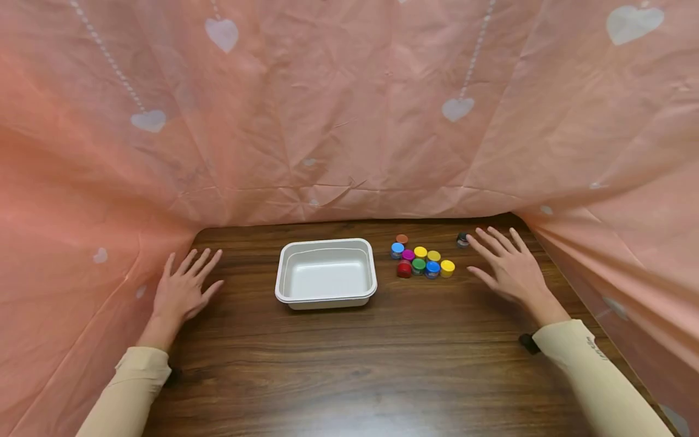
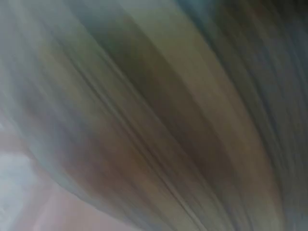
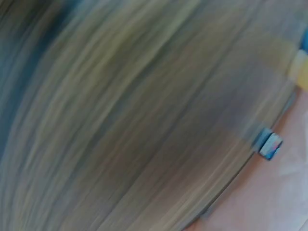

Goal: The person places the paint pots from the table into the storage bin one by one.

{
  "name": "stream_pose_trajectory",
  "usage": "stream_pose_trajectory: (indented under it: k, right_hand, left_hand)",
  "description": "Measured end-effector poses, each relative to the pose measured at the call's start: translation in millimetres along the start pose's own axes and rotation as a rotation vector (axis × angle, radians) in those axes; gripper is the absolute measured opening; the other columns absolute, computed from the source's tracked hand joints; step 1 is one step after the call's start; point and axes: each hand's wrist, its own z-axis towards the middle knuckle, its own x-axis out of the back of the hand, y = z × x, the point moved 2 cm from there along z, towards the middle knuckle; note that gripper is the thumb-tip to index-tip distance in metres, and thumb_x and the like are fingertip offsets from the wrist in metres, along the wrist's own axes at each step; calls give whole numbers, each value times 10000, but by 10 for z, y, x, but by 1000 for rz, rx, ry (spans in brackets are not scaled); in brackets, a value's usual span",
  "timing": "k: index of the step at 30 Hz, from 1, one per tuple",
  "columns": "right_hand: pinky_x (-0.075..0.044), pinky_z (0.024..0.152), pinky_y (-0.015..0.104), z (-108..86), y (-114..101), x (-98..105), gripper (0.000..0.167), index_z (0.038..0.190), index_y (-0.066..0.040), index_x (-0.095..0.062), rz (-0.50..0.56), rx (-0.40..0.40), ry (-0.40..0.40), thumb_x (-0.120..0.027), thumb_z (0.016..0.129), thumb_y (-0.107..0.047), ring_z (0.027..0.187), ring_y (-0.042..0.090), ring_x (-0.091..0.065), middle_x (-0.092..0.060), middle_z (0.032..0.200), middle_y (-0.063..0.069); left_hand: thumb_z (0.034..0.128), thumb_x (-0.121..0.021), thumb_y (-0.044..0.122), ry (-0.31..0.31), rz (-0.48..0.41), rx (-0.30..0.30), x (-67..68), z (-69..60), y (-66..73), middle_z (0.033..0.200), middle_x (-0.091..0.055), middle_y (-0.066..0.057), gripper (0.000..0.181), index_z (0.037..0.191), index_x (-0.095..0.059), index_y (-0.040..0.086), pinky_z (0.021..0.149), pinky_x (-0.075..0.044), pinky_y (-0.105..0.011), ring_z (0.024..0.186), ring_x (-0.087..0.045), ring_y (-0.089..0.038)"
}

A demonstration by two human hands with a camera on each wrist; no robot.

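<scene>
On the left of the wooden table lies my left hand [image 1: 182,288], palm down with fingers spread, holding nothing. My right hand [image 1: 510,267] is likewise spread on the right side, its fingers close to a small dark-lidded jar [image 1: 462,240]. Whether they touch cannot be told. Left of that hand stands a cluster of small jars with coloured lids, among them a red one [image 1: 404,269], a green one [image 1: 418,266], a blue one [image 1: 432,269] and a yellow one [image 1: 447,268]. A white rectangular tub [image 1: 326,300] sits between the hands. Neither hand shows in the wrist views.
The brown wooden table [image 1: 338,358] is bordered at the back and sides by a pink curtain [image 1: 349,121] with white hearts. In the blurred right wrist view, a small jar [image 3: 270,146] stands near the table's edge.
</scene>
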Motion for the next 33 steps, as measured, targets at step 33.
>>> stream_pose_trajectory:
  k: [33]
  right_hand:
    - [-533,969,590,311,-290,-365,399,1355,-4,-642,648,-437,-382,-696,1003,-183,1149,433,-657,-636,1304,266]
  left_hand:
    - [1067,-567,416,-120,-816,237,85,15,1387,1307,-645,-95,622,1623,-359,232,980,-475,-626,1221,-629,-320]
